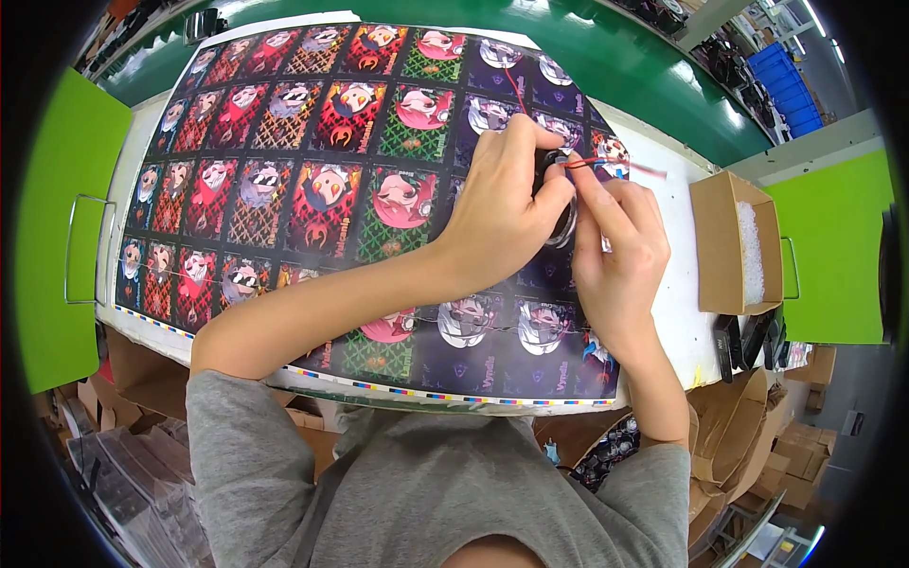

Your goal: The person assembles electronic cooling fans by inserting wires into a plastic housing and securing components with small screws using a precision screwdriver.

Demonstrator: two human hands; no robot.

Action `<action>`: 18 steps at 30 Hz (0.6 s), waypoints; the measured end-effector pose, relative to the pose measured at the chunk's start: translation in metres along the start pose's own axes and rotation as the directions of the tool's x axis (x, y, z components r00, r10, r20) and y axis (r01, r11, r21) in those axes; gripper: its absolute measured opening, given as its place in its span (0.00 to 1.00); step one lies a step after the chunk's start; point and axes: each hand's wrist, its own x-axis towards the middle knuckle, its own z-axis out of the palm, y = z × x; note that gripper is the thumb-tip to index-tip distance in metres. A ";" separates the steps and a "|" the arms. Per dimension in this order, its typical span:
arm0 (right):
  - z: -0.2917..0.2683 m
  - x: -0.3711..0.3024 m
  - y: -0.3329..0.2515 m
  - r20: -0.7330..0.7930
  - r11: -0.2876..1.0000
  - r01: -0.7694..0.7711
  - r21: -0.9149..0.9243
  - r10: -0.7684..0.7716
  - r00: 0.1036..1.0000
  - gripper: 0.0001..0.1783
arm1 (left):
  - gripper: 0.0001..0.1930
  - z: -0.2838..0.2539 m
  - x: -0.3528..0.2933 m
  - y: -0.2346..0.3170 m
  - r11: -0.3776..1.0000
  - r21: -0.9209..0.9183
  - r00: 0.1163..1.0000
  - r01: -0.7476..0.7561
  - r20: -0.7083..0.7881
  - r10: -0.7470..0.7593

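Note:
A round black part (pixel 565 230) with a shiny rim sits between my hands, over the right half of the table. My left hand (pixel 502 199) is closed around it, with thumb and fingers on its near and far sides. Thin red and black wires (pixel 595 163) run from the part toward the right, and a red wire (pixel 516 90) sticks out on the far side. With thumb and index finger, my right hand (pixel 620 237) pinches the wires close to a small pale piece at the part's upper edge. My fingers cover most of the part, so its exact kind is unclear.
A large printed sheet (pixel 327 260) of cartoon-figure cards covers the white table (pixel 668 227). At right stands an open cardboard box (pixel 715 246) holding small clear pieces. Black blocks (pixel 753 343) lie below it. Green panels (pixel 824 256) flank the table; cartons stand below.

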 end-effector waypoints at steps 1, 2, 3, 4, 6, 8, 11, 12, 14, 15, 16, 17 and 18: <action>0.002 -0.001 0.002 -0.028 0.997 -0.037 0.075 0.039 0.999 0.18 | 0.10 0.001 -0.001 0.002 1.000 0.000 1.000 0.001 -0.030 -0.001; 0.003 -0.001 0.004 -0.052 0.986 -0.071 0.150 0.080 0.995 0.17 | 0.10 0.001 -0.002 0.003 1.000 0.000 0.998 0.003 -0.060 -0.003; 0.002 0.000 0.005 -0.046 0.985 -0.079 0.155 0.087 0.995 0.15 | 0.10 0.001 -0.003 0.004 1.000 0.002 0.998 0.000 -0.061 0.000; 0.002 0.000 0.004 -0.044 0.985 -0.081 0.153 0.089 0.995 0.15 | 0.10 0.002 -0.002 0.003 0.999 0.033 0.997 -0.032 -0.075 0.034; 0.001 0.001 -0.001 0.058 0.935 -0.263 0.238 0.256 0.965 0.15 | 0.10 0.002 -0.001 0.000 0.996 0.064 0.994 -0.062 -0.087 0.068; 0.002 0.001 -0.001 0.041 0.949 -0.229 0.215 0.226 0.973 0.15 | 0.10 0.002 0.000 0.001 0.993 0.071 0.990 -0.099 -0.090 0.105; 0.005 0.000 0.000 0.003 0.966 -0.179 0.188 0.182 0.983 0.15 | 0.10 0.002 0.001 0.000 0.991 0.074 0.989 -0.114 -0.086 0.120; 0.006 -0.001 0.001 -0.018 0.969 -0.163 0.186 0.170 0.985 0.16 | 0.10 0.002 0.001 -0.001 0.991 0.072 0.989 -0.115 -0.086 0.121; 0.007 -0.001 0.001 -0.031 0.971 -0.145 0.188 0.154 0.988 0.16 | 0.09 -0.001 0.002 0.001 0.978 0.122 0.982 -0.167 -0.070 0.176; 0.007 -0.001 0.000 -0.043 0.973 -0.129 0.190 0.140 0.989 0.16 | 0.09 -0.002 0.002 0.001 0.978 0.122 0.982 -0.168 -0.071 0.177; 0.008 -0.002 0.001 -0.043 0.974 -0.128 0.188 0.139 0.989 0.16 | 0.08 -0.003 0.003 0.001 0.966 0.167 0.977 -0.198 -0.046 0.208; 0.008 -0.002 0.001 -0.050 0.977 -0.119 0.177 0.130 0.990 0.16 | 0.07 -0.005 0.004 0.000 0.951 0.211 0.971 -0.228 -0.020 0.237; 0.009 -0.002 0.001 -0.057 0.980 -0.110 0.166 0.121 0.991 0.16 | 0.07 -0.006 0.004 0.000 0.951 0.210 0.971 -0.228 -0.020 0.237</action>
